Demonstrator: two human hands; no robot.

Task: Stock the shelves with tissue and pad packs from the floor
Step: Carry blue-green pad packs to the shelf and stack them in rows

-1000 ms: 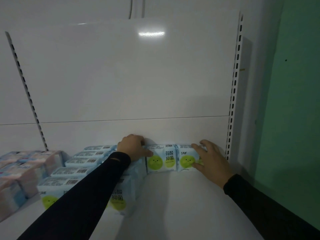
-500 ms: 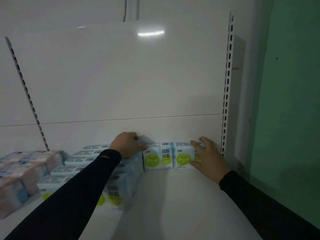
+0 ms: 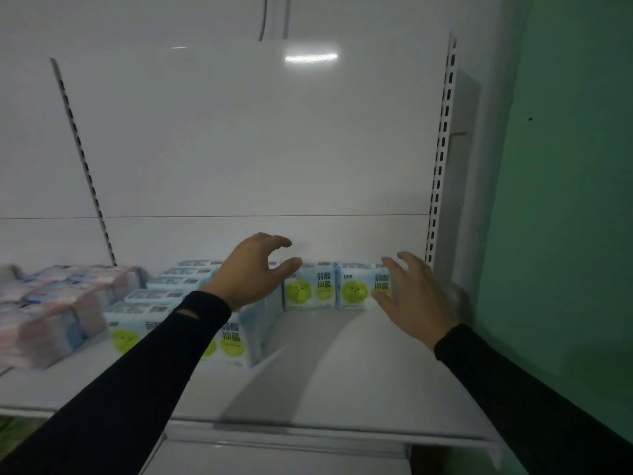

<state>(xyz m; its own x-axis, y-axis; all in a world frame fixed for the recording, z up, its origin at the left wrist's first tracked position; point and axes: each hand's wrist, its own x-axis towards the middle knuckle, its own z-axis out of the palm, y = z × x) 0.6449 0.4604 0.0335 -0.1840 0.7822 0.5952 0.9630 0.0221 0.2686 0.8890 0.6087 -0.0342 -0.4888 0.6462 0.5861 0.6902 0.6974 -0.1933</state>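
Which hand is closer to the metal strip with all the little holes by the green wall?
Right. The right hand is just left of the strip, by its bottom end; the left hand is much farther left.

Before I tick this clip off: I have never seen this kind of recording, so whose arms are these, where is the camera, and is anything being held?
There is no machine here. The single view comes from a camera worn on a person's head, looking forward and down, so the two black-sleeved arms are the wearer's own. The left hand and the right hand both hang in front of the packs with loosely spread fingers; neither holds anything. They are over a white shelf. At its back stand two blue packs with green faces, side by side against the rear panel. To their left runs a row of the same blue packs, and further left lie pink and blue packs, which are blurred.
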